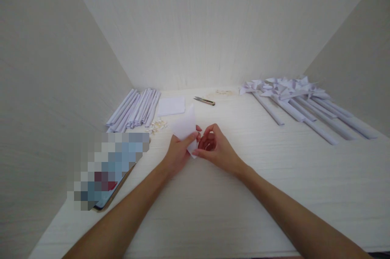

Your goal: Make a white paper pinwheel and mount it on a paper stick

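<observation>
A small white sheet of paper (185,124) stands tilted above the middle of the table, with one corner pointing down. My left hand (179,151) is closed on it, thumb across the front and fingers behind. On the right side, my right hand (216,145) has its fingers curled, and its thumb meets the sheet's lower corner. The fingertips behind that corner are partly hidden. Beyond the sheet lies a flat stack of white paper squares (171,106). Yellow-handled thread snips (204,100) rest just behind my hands.
Rolled paper tubes (135,108) are piled at the back left, beside scattered small pale pieces (157,126). Paper pinwheels on tube sticks (292,96) lie heaped at the back right. A phone (122,184), mostly pixelated, lies left of my forearm. Walls enclose the table's back and sides.
</observation>
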`<state>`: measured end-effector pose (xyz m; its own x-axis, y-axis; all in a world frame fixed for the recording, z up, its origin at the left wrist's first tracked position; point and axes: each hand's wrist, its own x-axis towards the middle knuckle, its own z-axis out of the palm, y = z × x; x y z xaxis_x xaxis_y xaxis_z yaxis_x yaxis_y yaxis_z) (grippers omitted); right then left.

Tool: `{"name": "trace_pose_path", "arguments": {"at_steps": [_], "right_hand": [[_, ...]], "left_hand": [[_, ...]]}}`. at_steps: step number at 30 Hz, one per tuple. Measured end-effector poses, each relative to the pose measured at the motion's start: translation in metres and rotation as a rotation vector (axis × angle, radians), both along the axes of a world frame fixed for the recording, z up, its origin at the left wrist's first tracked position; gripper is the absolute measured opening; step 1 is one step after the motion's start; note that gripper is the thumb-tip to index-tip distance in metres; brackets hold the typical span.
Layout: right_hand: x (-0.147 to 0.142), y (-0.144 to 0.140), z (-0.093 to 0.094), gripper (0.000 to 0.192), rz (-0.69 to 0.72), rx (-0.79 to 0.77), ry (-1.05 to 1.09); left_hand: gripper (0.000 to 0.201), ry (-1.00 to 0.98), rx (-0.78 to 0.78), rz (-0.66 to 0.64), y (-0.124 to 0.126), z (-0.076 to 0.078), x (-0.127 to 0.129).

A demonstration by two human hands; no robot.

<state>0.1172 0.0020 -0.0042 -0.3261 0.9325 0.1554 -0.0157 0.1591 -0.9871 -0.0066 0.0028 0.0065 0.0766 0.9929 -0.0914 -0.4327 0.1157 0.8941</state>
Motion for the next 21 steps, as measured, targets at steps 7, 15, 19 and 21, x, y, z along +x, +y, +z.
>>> {"name": "trace_pose_path", "arguments": {"at_steps": [7, 15, 19, 21], "right_hand": [[-0.0131, -0.0133, -0.0013, 0.026, -0.098, 0.209, -0.202], [-0.0049, -0.0054, -0.0029, 0.026, -0.206, 0.570, -0.447], [-0.0052, -0.0049, -0.0010, 0.034, -0.201, 0.677, -0.530], [-0.0053, -0.0050, -0.0003, 0.039, -0.190, 0.704, -0.543]], "left_hand": [[0.016, -0.112, -0.054, 0.076, -0.0006, 0.0031, 0.0019], [0.024, -0.218, -0.028, 0.026, -0.0001, 0.0026, 0.0049], [0.018, -0.261, -0.106, 0.027, -0.0011, 0.0033, 0.0069], [0.017, -0.310, -0.153, 0.020, -0.0013, 0.0045, 0.0069]]}}
